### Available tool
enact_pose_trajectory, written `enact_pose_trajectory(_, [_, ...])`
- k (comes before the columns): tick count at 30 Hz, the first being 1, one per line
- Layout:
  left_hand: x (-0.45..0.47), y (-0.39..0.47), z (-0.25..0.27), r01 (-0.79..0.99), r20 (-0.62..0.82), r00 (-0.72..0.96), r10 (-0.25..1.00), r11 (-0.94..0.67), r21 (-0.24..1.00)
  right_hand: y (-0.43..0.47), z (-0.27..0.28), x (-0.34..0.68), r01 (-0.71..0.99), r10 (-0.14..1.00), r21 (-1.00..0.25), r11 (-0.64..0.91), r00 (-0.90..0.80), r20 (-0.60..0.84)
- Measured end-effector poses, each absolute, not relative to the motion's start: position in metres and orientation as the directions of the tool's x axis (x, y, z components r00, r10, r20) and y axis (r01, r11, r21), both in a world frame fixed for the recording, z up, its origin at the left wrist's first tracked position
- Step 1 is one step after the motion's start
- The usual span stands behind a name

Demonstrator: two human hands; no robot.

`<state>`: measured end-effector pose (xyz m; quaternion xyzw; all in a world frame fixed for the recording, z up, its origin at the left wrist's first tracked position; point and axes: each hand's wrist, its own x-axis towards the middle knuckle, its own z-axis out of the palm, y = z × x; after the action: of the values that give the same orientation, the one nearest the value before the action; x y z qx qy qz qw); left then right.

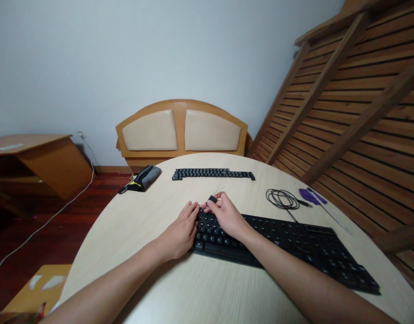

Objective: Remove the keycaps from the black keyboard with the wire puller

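A black keyboard (pixel 277 238) lies at a slant across the front of the table, with its left part between my hands. My left hand (pixel 181 229) rests flat against the keyboard's left end, its fingers stretched out and close together. Over the keyboard's top left corner, my right hand (pixel 223 213) pinches a small black piece (pixel 212 198) that looks like the handle of a keycap puller. Thin pale wires (pixel 220 186) show just beyond the fingers. My right hand and wrist hide some of the keys. Farther back, loose black keycaps (pixel 203 173) stand in long rows.
A folded grey and black cloth item (pixel 146 177) lies at the table's left. To the right are a coiled black cable (pixel 284 199), a purple cloth (pixel 308 195) and a thin pale stick (pixel 328 210). A slatted wooden frame (pixel 355 112) leans beside the round table (pixel 132 225).
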<state>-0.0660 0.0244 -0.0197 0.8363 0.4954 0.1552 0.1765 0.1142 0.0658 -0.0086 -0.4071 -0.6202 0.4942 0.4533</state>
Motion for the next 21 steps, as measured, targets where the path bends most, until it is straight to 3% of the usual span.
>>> enact_pose_trajectory(4, [-0.065,0.030,-0.020,0.729,0.153,0.454,0.878,-0.464,0.503,0.071,-0.003,0.124,0.108,0.922,-0.978,0.180,-0.364,0.130])
enact_pose_trajectory(11, [-0.067,0.030,-0.009,0.653,0.183,0.432,0.883,-0.446,0.612,0.060,-0.001,0.130,0.035,0.903,-0.980,0.195,-0.396,0.165])
enact_pose_trajectory(21, [-0.066,0.024,0.003,0.635,0.234,0.481,0.845,-0.520,0.571,0.052,-0.001,0.130,0.015,0.894,-0.980,0.201,-0.412,0.177])
